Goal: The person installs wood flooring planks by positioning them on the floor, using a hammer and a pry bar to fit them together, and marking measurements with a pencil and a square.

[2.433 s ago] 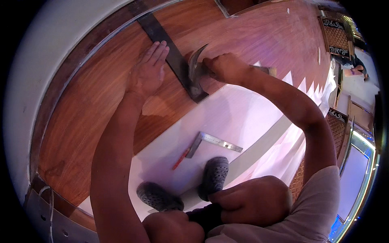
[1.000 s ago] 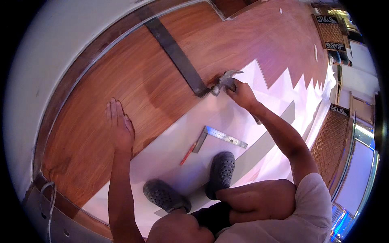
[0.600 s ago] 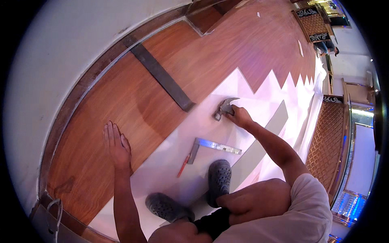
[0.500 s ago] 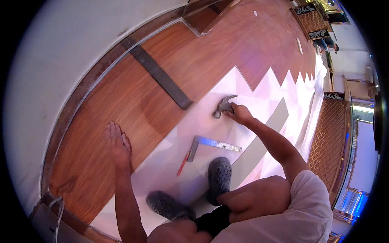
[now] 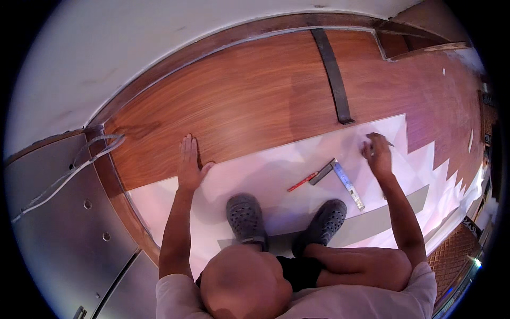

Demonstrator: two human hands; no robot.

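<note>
Head view: my right hand (image 5: pixel 378 154) has its fingers curled round the hammer (image 5: pixel 390 143), mostly hidden under it; only a dark pointed tip shows clearly, on the hand's right. Tightness of grip can't be told. Hand and hammer are over the white sheeting (image 5: pixel 276 170), just my side of the wood planks (image 5: pixel 239 95). My left hand (image 5: pixel 188 165) is flat, nothing in it, fingers straight on the planks, thumb out to the right, heel about at the plank edge.

Just ahead-left of the right hand: bent end of a dark flat bar (image 5: pixel 332 74), at the plank edge; rest of it runs away from me across the wood. Nearer me and left of that hand: try square (image 5: pixel 345 181), red pencil-like tool (image 5: pixel 303 182) pointing off its dark stock. Grey strip (image 5: pixel 369 220) lies behind the right hand, passing under my forearm. To the right of that hand the planks end in a stepped zigzag.

Further out: my dark clogs (image 5: pixel 245 218) between the hands, nearer me; pale cable (image 5: pixel 79 170) well left of the left hand, over a grey metal panel (image 5: pixel 58 212). Wall (image 5: pixel 159 48) beyond the planks.
</note>
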